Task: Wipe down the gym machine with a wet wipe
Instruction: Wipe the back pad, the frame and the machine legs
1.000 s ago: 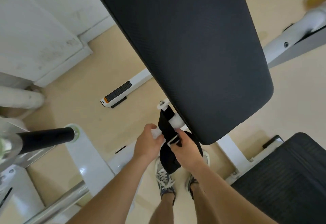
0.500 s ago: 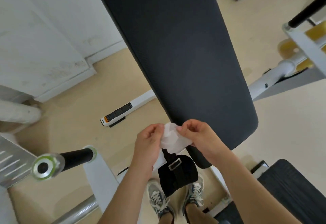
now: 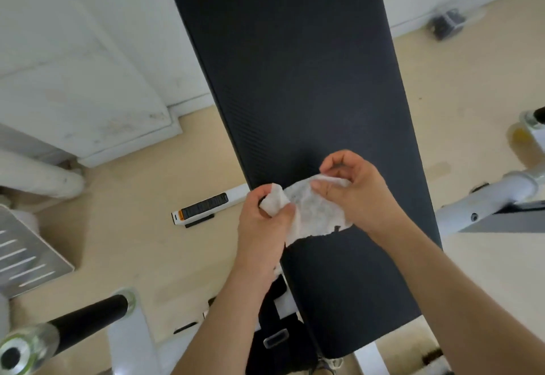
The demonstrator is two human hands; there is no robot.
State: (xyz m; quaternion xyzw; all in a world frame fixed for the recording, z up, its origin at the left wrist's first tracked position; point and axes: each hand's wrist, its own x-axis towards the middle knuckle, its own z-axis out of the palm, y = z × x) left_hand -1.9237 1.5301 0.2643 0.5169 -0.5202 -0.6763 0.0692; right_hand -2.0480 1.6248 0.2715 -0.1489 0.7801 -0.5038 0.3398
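Note:
A long black padded back rest (image 3: 295, 79) of the gym machine runs from the top of the view down to the bottom centre. Above its lower part I hold a white wet wipe (image 3: 312, 209), partly spread out and creased, with a dark spot near its lower right edge. My left hand (image 3: 262, 221) grips the bunched left end of the wipe. My right hand (image 3: 356, 188) pinches the wipe's upper right edge between thumb and fingers. A black strap with a plastic buckle (image 3: 275, 337) hangs below the pad's near end.
The machine's white frame tube (image 3: 483, 200) reaches out to the right. A black-gripped handle with a round end cap (image 3: 59, 333) sticks out at lower left beside a grey metal foot plate (image 3: 20, 250). A white base bar (image 3: 206, 205) lies on the beige floor by a white wall.
My hands left the strap, rose in front of the pad and pulled the crumpled wipe apart into a wider sheet. The view tilted up along the pad.

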